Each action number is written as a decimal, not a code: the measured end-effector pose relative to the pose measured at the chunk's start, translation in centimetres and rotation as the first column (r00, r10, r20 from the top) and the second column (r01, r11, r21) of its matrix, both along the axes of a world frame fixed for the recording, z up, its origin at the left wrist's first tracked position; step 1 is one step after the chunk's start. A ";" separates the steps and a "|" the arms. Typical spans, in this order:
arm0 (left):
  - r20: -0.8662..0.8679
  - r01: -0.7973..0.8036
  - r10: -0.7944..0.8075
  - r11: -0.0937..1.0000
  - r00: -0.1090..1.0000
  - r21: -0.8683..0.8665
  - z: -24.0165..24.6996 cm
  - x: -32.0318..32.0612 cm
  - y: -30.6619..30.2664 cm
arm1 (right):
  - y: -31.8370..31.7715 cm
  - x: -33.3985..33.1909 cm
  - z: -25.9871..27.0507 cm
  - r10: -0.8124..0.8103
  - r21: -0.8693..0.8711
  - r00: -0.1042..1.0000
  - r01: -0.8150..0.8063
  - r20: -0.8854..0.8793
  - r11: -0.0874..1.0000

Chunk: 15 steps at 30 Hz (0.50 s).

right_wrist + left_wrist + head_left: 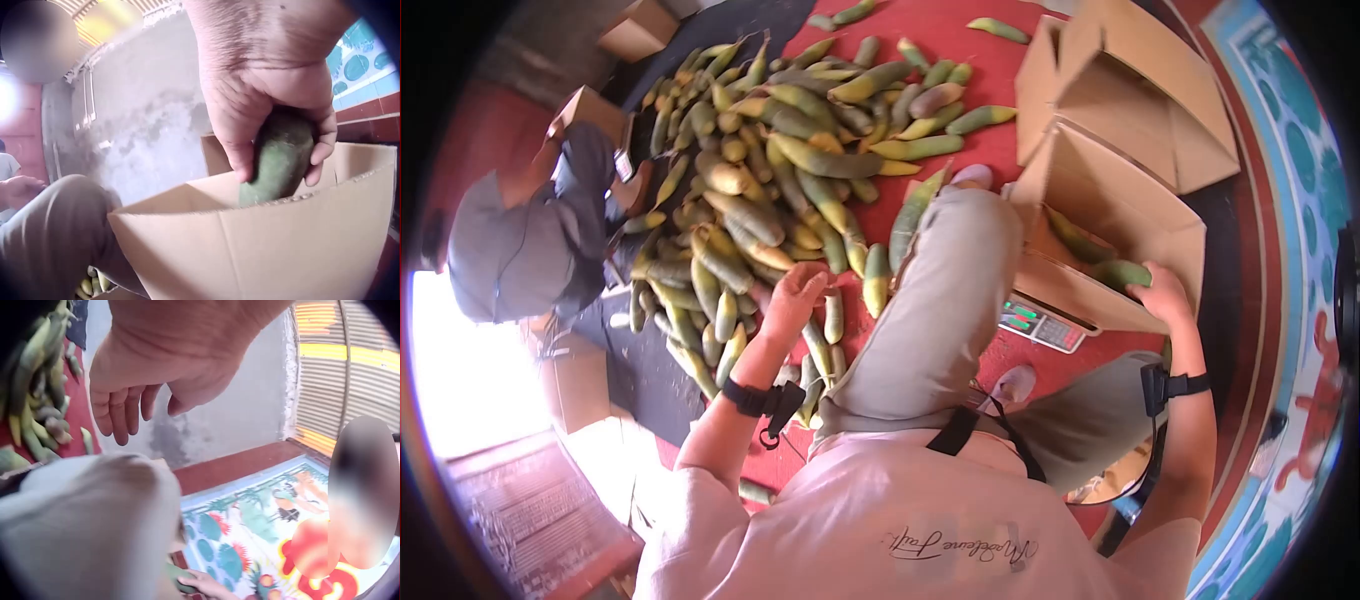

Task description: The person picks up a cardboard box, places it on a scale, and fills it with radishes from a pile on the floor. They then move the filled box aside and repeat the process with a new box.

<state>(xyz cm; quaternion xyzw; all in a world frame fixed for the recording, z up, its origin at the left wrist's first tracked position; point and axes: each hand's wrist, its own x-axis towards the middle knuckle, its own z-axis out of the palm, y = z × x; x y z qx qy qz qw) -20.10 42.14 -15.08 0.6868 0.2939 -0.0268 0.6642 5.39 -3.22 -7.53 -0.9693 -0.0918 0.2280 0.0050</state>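
My right hand grips the end of a green vegetable inside an open cardboard box; in the right wrist view, thumb and fingers wrap the dark green vegetable above the box wall. Another green-yellow vegetable lies in that box. My left hand hangs above the near side of the big pile of vegetables, holding nothing; its fingers hang loosely bent in the left wrist view.
A scale with a lit display is beside the box. A second open box stands behind it. One large vegetable lies by my knee. At the left sits another person near small boxes. Red matting covers the floor.
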 end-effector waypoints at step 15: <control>-0.595 -0.290 0.145 0.944 0.790 -0.156 -16.8 -12.7 4.2 | -2.4 1.7 -3.5 0.044 0.207 0.959 0.016 -0.279 0.978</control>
